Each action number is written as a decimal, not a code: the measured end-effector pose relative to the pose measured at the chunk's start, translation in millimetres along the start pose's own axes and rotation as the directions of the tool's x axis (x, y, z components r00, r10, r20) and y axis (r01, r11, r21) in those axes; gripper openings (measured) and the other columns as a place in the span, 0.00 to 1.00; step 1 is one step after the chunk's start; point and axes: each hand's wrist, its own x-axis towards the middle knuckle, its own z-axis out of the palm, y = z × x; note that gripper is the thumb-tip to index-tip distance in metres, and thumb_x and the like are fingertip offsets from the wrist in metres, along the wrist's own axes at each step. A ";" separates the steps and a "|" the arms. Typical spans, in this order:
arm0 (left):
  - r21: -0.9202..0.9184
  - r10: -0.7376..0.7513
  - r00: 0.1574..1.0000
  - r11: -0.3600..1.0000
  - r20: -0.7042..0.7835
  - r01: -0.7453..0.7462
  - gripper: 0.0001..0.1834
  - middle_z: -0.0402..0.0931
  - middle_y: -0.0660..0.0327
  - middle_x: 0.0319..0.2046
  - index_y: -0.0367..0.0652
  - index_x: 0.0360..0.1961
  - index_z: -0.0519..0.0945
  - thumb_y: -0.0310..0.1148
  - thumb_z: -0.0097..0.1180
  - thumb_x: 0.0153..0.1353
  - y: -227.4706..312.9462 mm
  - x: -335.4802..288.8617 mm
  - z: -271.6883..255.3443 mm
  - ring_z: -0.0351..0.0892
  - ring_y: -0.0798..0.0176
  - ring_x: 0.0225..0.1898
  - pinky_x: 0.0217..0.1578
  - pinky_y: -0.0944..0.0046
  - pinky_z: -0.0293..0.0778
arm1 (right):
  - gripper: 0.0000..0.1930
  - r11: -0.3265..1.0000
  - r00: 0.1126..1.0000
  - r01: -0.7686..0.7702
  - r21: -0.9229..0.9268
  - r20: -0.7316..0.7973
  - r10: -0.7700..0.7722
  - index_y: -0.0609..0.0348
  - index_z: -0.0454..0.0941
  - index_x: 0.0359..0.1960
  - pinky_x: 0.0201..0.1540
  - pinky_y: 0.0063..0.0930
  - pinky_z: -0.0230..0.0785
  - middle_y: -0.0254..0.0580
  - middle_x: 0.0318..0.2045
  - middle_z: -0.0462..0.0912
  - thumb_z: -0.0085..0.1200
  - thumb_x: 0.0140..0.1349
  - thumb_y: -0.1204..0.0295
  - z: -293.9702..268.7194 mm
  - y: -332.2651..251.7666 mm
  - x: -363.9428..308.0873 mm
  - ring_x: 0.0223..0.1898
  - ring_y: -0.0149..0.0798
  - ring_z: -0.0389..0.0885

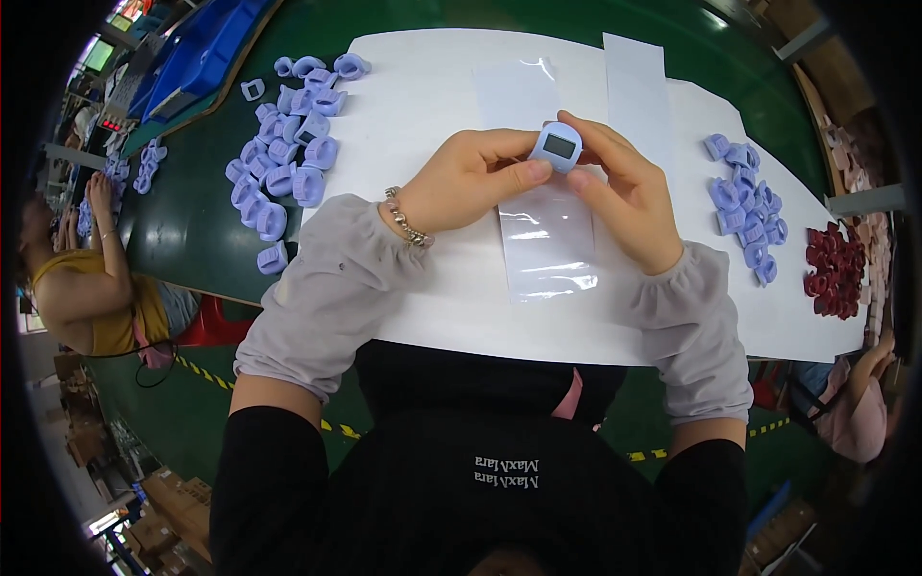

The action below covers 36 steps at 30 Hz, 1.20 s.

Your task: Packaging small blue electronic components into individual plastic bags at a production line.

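My left hand [471,178] pinches a small light-blue device with a grey display window [558,146] between thumb and fingers, its window turned up. From the other side my right hand [622,187] grips the same device, thumb at its lower edge and fingers along its top. Both hands hold it above the white sheet covering the table [432,288]. Just beneath them lies a glossy clear plastic sheet [549,250]. What the fingers touch on the underside of the device is hidden.
Several lilac-blue ring-shaped pieces [279,154] are heaped on the left, with another group [744,206] on the right. Beyond that sit dark red pieces [834,269]. A blue tray [206,58] stands at the far left. One person [82,278] sits left, another [855,413] right.
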 end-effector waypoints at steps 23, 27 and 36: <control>-0.022 -0.038 0.998 0.999 0.045 0.039 0.18 0.78 0.61 0.45 0.35 0.56 0.74 0.30 0.52 0.67 2.9 -1.3 0.9 0.75 0.72 0.45 0.48 0.71 0.72 | 0.22 0.997 1.000 -0.018 -0.071 -0.017 0.017 0.64 0.72 0.58 0.55 0.26 0.63 0.45 0.54 0.75 0.54 0.60 0.76 0.2 -1.0 -1.0 0.51 0.34 0.72; -0.039 -0.022 1.000 0.999 0.018 0.023 0.18 0.78 0.61 0.45 0.35 0.56 0.73 0.30 0.52 0.67 2.6 -0.6 4.3 0.75 0.72 0.45 0.48 0.71 0.72 | 0.22 0.997 0.999 -0.030 -0.073 -0.015 0.029 0.63 0.72 0.58 0.55 0.25 0.64 0.44 0.54 0.75 0.54 0.60 0.76 -0.2 -0.7 -1.3 0.49 0.33 0.72; -0.024 -0.009 1.000 1.000 0.027 0.009 0.18 0.79 0.62 0.43 0.35 0.55 0.74 0.33 0.52 0.67 -0.7 -0.8 3.6 0.75 0.73 0.43 0.44 0.72 0.71 | 0.23 0.997 1.000 -0.031 -0.071 -0.008 0.030 0.64 0.71 0.58 0.54 0.26 0.65 0.44 0.53 0.75 0.55 0.60 0.75 -0.8 0.6 -0.9 0.49 0.34 0.73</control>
